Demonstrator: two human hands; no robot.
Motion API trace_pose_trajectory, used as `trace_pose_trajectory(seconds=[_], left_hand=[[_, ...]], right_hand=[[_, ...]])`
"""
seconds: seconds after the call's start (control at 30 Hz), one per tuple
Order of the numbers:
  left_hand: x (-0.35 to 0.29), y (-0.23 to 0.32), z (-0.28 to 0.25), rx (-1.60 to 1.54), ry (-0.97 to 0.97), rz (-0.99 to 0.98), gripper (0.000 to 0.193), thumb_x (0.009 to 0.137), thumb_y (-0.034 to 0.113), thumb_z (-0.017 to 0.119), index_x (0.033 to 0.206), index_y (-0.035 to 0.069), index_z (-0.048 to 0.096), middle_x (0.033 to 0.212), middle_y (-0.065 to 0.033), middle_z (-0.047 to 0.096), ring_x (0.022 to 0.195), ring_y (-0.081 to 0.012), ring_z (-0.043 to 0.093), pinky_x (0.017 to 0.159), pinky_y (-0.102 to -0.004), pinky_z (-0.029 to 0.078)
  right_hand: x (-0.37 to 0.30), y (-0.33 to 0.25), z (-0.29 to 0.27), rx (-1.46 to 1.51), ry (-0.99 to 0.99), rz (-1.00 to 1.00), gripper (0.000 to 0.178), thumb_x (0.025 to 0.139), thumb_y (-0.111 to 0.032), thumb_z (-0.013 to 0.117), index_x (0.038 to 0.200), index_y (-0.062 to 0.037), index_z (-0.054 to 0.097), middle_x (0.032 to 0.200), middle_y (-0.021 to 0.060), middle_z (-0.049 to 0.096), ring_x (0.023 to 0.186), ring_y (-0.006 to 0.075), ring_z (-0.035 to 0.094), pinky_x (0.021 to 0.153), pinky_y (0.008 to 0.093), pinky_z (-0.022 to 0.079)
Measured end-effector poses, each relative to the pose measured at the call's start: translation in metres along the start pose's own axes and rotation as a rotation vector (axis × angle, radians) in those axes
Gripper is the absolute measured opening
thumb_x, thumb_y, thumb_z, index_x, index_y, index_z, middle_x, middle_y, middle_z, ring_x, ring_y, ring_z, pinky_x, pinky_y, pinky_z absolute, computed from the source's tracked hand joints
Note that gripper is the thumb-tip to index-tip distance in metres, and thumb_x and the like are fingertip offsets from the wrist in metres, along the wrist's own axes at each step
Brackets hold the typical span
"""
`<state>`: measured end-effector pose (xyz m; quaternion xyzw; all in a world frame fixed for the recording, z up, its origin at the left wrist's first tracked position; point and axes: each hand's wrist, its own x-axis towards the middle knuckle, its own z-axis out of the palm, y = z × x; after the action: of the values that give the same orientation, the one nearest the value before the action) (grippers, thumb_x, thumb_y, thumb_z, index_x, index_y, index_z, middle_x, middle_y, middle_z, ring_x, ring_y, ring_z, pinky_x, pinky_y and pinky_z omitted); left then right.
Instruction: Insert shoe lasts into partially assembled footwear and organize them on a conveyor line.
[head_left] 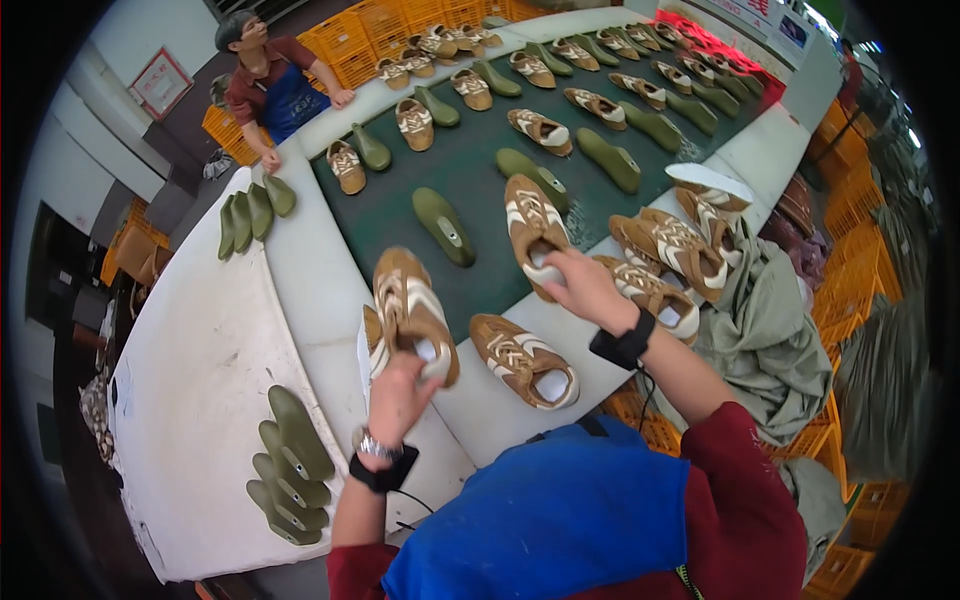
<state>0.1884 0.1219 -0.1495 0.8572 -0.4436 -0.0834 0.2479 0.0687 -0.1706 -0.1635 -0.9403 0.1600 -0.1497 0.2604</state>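
Gripping one shoe in each hand, I stand in my blue apron [560,510] along the near side of the green belt [484,285]. My hands are apart. My left hand [398,395] is clamped on the heel of a brown-and-white shoe [405,290], slightly blurred, by the belt's near left corner; another shoe is partly hidden behind it. My right hand [592,288] is clamped on the heel of a matching shoe [535,215], its toe reaching over the belt.

A smooth white border [450,425] edges the belt, and a lone shoe [522,360] sits on it between my forearms. Farther right along that edge come a cluster of shoes [660,245] and heaped grey-green cloth [765,345]. Left of the belt, a scuffed white table [210,350] carries a fanned stack of green lasts [300,435] toward me.

On the belt, bare green shows between the nearest last [443,225] and my right-hand shoe; beyond, shoes and lasts run in loose rows. Pale marks on its surface are unreadable to me.

Past the belt's far left corner, a co-worker [283,95] leans on the border; a framed notice [161,82] hangs behind, its print too small. Orange crates [350,40] line the far side. Red light floods the far right end, beside a white panel [740,12] with red lettering.
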Motion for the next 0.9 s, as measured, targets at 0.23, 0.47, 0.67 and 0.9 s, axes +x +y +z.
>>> trace_pose_trajectory(seconds=[0.23, 0.47, 0.67, 0.9], left_hand=[[0.157, -0.099, 0.009, 0.204, -0.051, -0.165, 0.026, 0.067, 0.021, 0.068, 0.084, 0.002, 0.062, 0.085, -0.0174, 0.062, 0.082, -0.0337, 0.059, 0.073, -0.0404, 0.048], [0.231, -0.174, 0.092, 0.198, -0.018, -0.183, 0.033, 0.067, 0.022, 0.070, 0.094, 0.004, 0.063, 0.088, -0.0178, 0.062, 0.086, -0.0320, 0.060, 0.078, -0.0396, 0.048], [0.244, -0.188, 0.087, 0.098, 0.231, -0.192, 0.020, 0.075, 0.007, 0.052, 0.092, 0.002, 0.062, 0.086, -0.0199, 0.058, 0.088, -0.0359, 0.056, 0.075, -0.0421, 0.047], [0.134, -0.184, -0.043, -0.025, 0.348, -0.172, 0.020, 0.082, 0.009, 0.050, 0.095, 0.001, 0.063, 0.084, -0.0196, 0.061, 0.079, -0.0339, 0.058, 0.072, -0.0396, 0.047]], right_hand=[[0.152, 0.025, 0.044, -0.243, -0.253, 0.154, 0.029, 0.071, -0.017, 0.060, 0.099, -0.0126, 0.063, 0.093, 0.0142, 0.063, 0.088, 0.0317, 0.060, 0.076, 0.0400, 0.048], [0.220, 0.074, 0.108, -0.236, -0.293, 0.233, 0.037, 0.074, -0.006, 0.054, 0.111, -0.0105, 0.057, 0.111, 0.0175, 0.056, 0.098, 0.0331, 0.057, 0.082, 0.0394, 0.047], [0.222, 0.072, 0.139, 0.063, -0.186, 0.193, 0.056, 0.073, 0.000, 0.052, 0.127, -0.0113, 0.041, 0.131, 0.0203, 0.033, 0.110, 0.0381, 0.046, 0.091, 0.0407, 0.041], [0.150, 0.024, 0.111, 0.118, -0.428, -0.004, 0.039, 0.074, -0.009, 0.055, 0.113, -0.0072, 0.055, 0.106, 0.0175, 0.055, 0.103, 0.0337, 0.051, 0.089, 0.0395, 0.042]])
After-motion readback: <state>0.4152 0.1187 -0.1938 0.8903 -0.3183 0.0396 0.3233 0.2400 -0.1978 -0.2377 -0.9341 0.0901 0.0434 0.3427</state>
